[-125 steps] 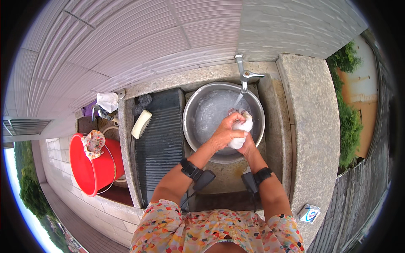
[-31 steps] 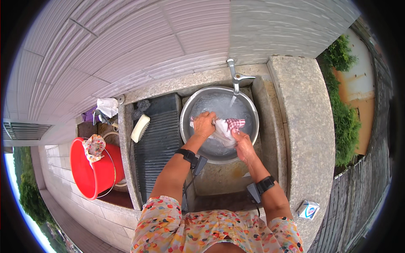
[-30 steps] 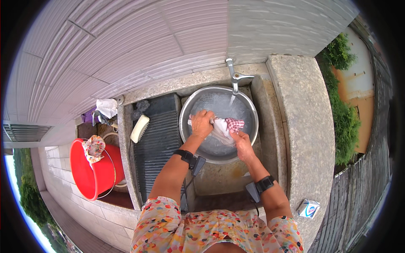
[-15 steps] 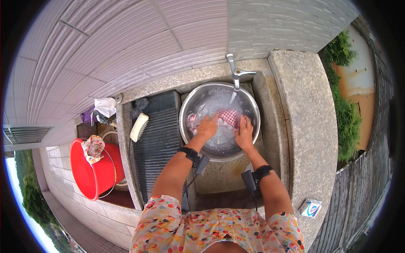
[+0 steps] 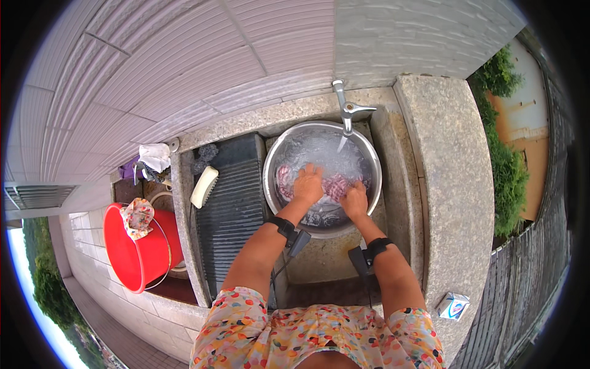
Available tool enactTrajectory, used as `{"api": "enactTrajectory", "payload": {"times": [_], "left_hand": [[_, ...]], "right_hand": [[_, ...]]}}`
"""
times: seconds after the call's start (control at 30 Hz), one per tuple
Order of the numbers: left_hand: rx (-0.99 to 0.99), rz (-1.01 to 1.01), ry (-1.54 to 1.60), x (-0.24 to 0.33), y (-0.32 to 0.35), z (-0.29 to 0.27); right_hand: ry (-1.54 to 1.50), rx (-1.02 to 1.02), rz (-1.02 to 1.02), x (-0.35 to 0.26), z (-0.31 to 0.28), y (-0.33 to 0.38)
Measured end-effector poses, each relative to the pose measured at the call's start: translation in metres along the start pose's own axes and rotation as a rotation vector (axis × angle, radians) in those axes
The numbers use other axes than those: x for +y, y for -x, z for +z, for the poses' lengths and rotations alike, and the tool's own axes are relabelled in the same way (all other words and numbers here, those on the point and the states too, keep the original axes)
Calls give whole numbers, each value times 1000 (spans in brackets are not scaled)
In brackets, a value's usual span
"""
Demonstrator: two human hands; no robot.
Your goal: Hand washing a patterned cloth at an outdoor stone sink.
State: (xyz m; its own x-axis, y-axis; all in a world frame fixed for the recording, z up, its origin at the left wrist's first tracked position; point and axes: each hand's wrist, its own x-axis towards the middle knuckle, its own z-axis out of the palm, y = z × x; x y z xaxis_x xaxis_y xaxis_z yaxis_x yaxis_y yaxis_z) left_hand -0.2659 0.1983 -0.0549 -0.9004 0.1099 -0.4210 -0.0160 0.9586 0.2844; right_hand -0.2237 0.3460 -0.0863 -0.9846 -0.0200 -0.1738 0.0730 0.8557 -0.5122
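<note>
Both hands are down in a round metal basin (image 5: pixel 369 203) that sits in a stone sink (image 5: pixel 326 264) under a tap (image 5: pixel 345 111) running a thin stream of water. The left hand (image 5: pixel 307 186) lies palm down with fingers spread, pressing on a red-and-white patterned cloth (image 5: pixel 335 184) that lies in the water; part of the cloth shows to the left of this hand and part between the two hands. The right hand (image 5: pixel 354 200) rests on the cloth as well, fingers curled over it; I cannot tell whether it grips the cloth or only pushes on it. Left of the basin a dark ribbed washboard (image 5: pixel 230 209) slopes down, with a pale scrubbing brush (image 5: pixel 204 187) at its upper left edge. Further left stands a red bucket (image 5: pixel 138 252) with a flowered cloth (image 5: pixel 138 215) draped on its rim. A small box (image 5: pixel 453 305) lies on the stone ledge at the right.
</note>
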Motion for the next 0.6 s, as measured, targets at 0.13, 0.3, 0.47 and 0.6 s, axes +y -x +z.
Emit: {"api": "enactTrajectory", "payload": {"times": [0.13, 0.3, 0.47, 0.6], "left_hand": [[-91, 444, -6, -7, 16, 26], [-143, 405, 165, -21, 26, 8], [319, 795, 287, -17, 55, -35], [249, 763, 488, -16, 80, -60]], "right_hand": [[-227, 168, -289, -12, -8, 12], [-163, 52, -442, -20, -45, 31], [-219, -104, -476, -22, -74, 33], [-240, -166, -413, -24, -75, 37]]}}
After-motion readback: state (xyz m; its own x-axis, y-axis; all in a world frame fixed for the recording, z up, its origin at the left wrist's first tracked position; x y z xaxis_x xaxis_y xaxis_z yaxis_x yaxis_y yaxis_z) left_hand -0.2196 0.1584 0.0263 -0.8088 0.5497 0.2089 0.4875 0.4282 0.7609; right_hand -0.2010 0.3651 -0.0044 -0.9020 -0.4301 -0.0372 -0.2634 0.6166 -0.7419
